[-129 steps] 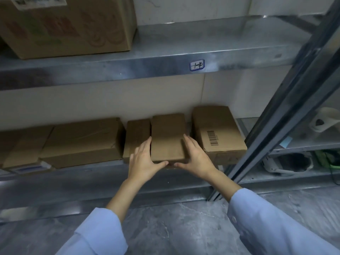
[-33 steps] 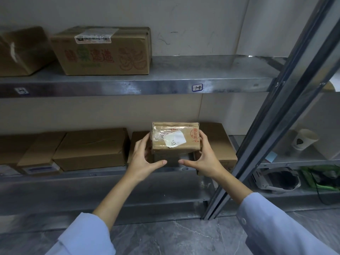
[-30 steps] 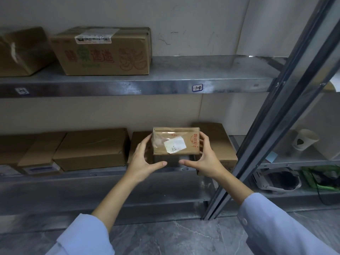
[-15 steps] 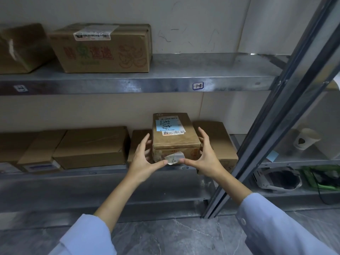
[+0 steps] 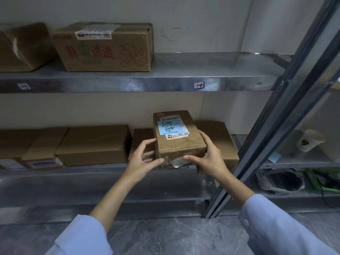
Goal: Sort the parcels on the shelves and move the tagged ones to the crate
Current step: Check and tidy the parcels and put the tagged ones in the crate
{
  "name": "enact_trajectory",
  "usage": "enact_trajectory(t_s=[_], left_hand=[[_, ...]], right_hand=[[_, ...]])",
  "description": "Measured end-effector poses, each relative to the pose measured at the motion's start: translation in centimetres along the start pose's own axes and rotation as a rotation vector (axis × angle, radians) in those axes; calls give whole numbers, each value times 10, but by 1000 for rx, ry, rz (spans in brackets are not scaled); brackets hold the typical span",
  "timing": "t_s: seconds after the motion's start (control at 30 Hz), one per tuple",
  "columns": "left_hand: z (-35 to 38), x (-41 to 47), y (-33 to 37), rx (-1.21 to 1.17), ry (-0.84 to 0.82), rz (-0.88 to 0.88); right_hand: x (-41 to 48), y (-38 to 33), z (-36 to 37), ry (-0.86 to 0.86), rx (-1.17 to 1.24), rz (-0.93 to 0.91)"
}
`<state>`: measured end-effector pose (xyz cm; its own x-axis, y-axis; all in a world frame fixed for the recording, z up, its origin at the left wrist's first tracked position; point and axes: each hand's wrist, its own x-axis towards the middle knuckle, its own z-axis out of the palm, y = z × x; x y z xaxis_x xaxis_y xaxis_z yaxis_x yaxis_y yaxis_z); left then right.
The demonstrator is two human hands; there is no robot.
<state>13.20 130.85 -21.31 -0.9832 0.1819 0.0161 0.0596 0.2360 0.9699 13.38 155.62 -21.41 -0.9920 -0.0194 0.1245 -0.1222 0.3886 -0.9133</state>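
Steel racking against a pale wall. On the upper shelf (image 5: 184, 76), a plain carton (image 5: 22, 46) sits far left. Just beside it is a printed carton (image 5: 104, 50) with red and green lettering and a white label on its lid. On the lower shelf (image 5: 73, 170), a row of flat cartons (image 5: 92, 144) runs from the left edge towards centre.

Your left hand (image 5: 143, 161) grips the parcel (image 5: 178, 142) at its left near corner. The thumb presses on the front face low down, the index finger is curled to the top left edge, and the other fingers are tucked against the left side.

You hold the parcel off the shelf, in front of the lower row, with its top face tilted towards you. A blue note (image 5: 169, 127) with handwriting lies over the printed shipping label on that face. A white sticker (image 5: 176, 161) peels from the front lower edge, between your two thumbs.

Your right hand (image 5: 211, 159) mirrors the left. Its thumb is on the front face and its fingers are wrapped up the right side, tips at the top edge.

Behind the right hand, another brown carton (image 5: 219, 140) rests on the lower shelf. Right of it stands the slanted steel upright (image 5: 276, 126). Beyond that, a paper cup (image 5: 311, 140) sits on the neighbouring shelf.
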Motion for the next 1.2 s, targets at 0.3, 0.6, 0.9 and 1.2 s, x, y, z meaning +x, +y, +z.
enact_trajectory(t_s=[0.3, 0.6, 0.9, 1.2], left_hand=[[0, -4, 3, 115, 10, 33], [4, -2, -7, 151, 105, -21], [-6, -5, -4, 1, 103, 7], [-41, -28, -13, -207, 154, 111]], right_hand=[[-21, 5, -40, -71, 15, -7], [-44, 6, -74, -293, 15, -44], [-54, 3, -88, -221, -50, -102], [-65, -21, -65, 48, -42, -127]])
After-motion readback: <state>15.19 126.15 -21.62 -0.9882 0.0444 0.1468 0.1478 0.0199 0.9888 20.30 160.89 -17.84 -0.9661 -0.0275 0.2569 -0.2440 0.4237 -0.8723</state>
